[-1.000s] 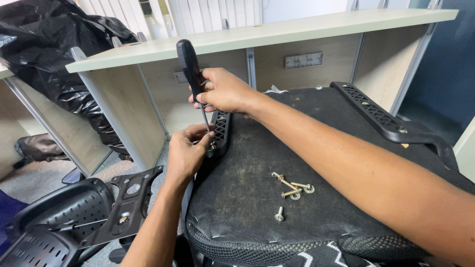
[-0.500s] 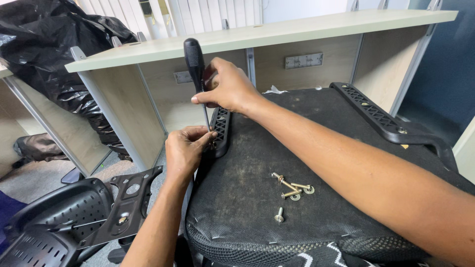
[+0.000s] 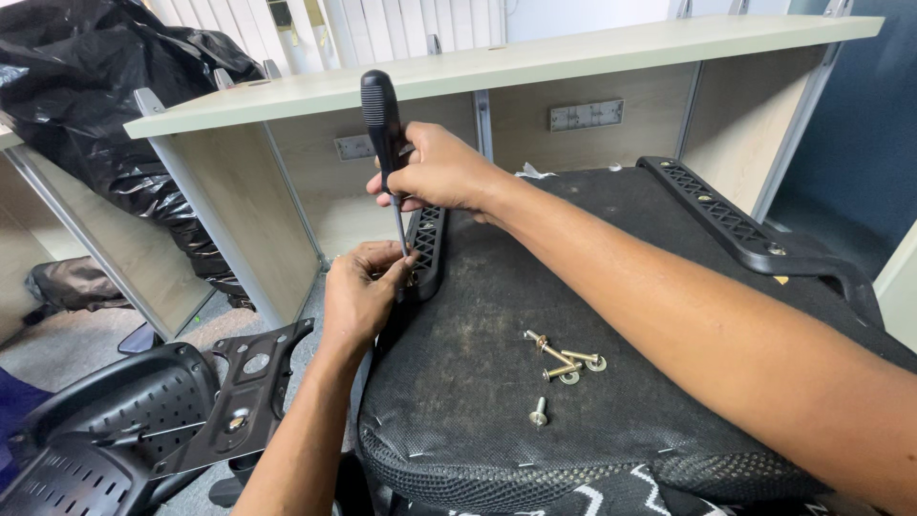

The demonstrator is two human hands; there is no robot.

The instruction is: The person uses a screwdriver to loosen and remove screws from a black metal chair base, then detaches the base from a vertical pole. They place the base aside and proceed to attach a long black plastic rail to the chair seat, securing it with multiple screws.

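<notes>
The right hand (image 3: pixel 441 174) was closed around the black plastic handle of a long steel-shafted screwdriver (image 3: pixel 385 124), which stood nearly upright with its tip down at the near end of a black slotted plastic armrest bracket (image 3: pixel 427 250). That bracket lay along the left edge of an upturned black fabric-covered chair seat (image 3: pixel 592 315). The left hand (image 3: pixel 358 296) sat just below, its fingertips (image 3: pixel 394 263) pinched together around the foot of the shaft where it met the bracket; whether they held a screw there could not be told, since the tip was hidden behind them. To my judgement the step would go best with the shaft kept square to the bracket, the pinching fingers steadying the tip only until it was seated, and downward pressure from the right palm so the blade would not slip out. Four loose brass-coloured bolts with washers (image 3: pixel 562 361) lay together on the middle of the seat base, well apart from both hands. A second matching black bracket (image 3: pixel 735 218) ran along the seat's far right edge. Behind stood a pale wooden worktop (image 3: pixel 573 53), and to the lower left lay a black perforated plastic chair back with a metal plate (image 3: pixel 244 382).
</notes>
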